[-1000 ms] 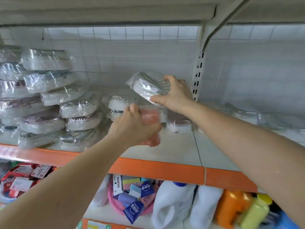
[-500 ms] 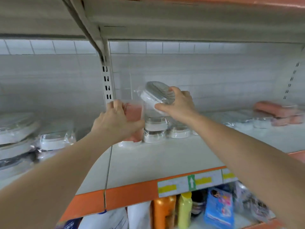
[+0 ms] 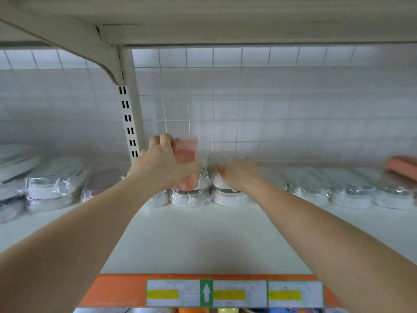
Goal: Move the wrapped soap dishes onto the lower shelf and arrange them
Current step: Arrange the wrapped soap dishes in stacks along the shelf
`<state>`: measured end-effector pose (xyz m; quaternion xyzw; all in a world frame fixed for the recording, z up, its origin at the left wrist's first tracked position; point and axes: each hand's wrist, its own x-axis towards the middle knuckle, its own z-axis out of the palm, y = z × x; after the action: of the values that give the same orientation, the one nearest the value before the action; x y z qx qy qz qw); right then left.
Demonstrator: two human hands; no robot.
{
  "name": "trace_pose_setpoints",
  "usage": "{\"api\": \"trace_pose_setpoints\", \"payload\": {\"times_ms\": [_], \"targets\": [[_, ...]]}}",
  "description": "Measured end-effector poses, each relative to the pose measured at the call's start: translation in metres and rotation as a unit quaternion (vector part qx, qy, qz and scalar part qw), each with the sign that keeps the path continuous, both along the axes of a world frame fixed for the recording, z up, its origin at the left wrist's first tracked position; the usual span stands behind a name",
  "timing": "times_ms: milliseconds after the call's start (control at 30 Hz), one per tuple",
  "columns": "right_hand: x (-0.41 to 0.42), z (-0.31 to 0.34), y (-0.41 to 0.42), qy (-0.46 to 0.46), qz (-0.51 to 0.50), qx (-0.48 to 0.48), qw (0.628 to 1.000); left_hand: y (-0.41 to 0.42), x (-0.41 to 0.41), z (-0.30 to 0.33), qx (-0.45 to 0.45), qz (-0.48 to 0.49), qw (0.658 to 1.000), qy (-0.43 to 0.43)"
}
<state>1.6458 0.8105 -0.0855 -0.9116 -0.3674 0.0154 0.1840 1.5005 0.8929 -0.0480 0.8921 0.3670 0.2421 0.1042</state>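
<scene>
My left hand (image 3: 164,164) grips a pink wrapped soap dish (image 3: 186,150) and holds it on edge above a white wrapped dish (image 3: 190,198) at the back of the shelf (image 3: 203,240). Beside it, my right hand (image 3: 237,175) lies blurred over a clear-wrapped white soap dish (image 3: 222,155), its fingers round the dish. That dish sits on top of another white dish (image 3: 229,199). Both arms reach in from the front edge.
More wrapped dishes lie in piles at the left (image 3: 56,184) and in a row at the right (image 3: 349,193), with a pink one (image 3: 402,164) at the far right. A slotted upright post (image 3: 129,123) stands behind my left hand. An orange price strip (image 3: 119,290) marks the shelf's front edge.
The view has swung right along the shelf and closer. My right hand has lowered its white dish onto the stack at the back; my left hand has carried the pink dish further in.
</scene>
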Motion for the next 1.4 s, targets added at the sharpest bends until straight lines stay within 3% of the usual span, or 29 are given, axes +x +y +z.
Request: {"api": "trace_pose_setpoints", "payload": {"times_ms": [233,300,367,433,633,767,833,900,1000,1067,1233,1400], "targets": [[-0.003,0.022,-0.030,0.106,-0.002,0.189,0.976,-0.013,0.024,0.008,-0.012,-0.064,0.997,-0.030],[-0.003,0.029,-0.035,0.239,0.000,0.266,0.934,-0.021,0.036,0.011,-0.027,-0.109,0.993,-0.047],[-0.001,0.035,-0.043,0.390,-0.009,0.340,0.856,-0.032,0.048,0.011,-0.044,-0.157,0.984,-0.070],[0.005,0.037,-0.058,0.450,-0.025,0.398,0.799,-0.044,0.060,0.008,-0.058,-0.201,0.974,-0.089],[0.020,0.031,-0.113,0.399,-0.130,0.478,0.772,-0.079,0.089,-0.005,-0.115,-0.331,0.930,-0.109],[0.029,0.029,-0.154,0.403,-0.142,0.514,0.743,-0.098,0.121,-0.001,-0.286,-0.310,0.892,-0.164],[0.031,0.031,-0.177,0.410,-0.124,0.527,0.734,-0.112,0.136,0.001,-0.409,-0.318,0.838,-0.170],[0.034,0.035,-0.198,0.390,-0.122,0.529,0.744,-0.129,0.152,0.002,-0.477,-0.320,0.799,-0.176],[0.046,0.037,-0.226,0.217,-0.195,0.428,0.855,-0.157,0.177,0.000,-0.486,-0.312,0.790,-0.205],[0.054,0.038,-0.247,0.109,-0.207,0.367,0.900,-0.179,0.197,0.001,-0.489,-0.303,0.785,-0.228],[0.091,0.044,-0.306,0.021,-0.142,0.294,0.945,-0.242,0.252,0.006,-0.493,-0.302,0.767,-0.278],[0.154,0.055,-0.373,0.021,-0.098,0.255,0.962,-0.305,0.315,0.007,-0.507,-0.287,0.765,-0.274]]}}
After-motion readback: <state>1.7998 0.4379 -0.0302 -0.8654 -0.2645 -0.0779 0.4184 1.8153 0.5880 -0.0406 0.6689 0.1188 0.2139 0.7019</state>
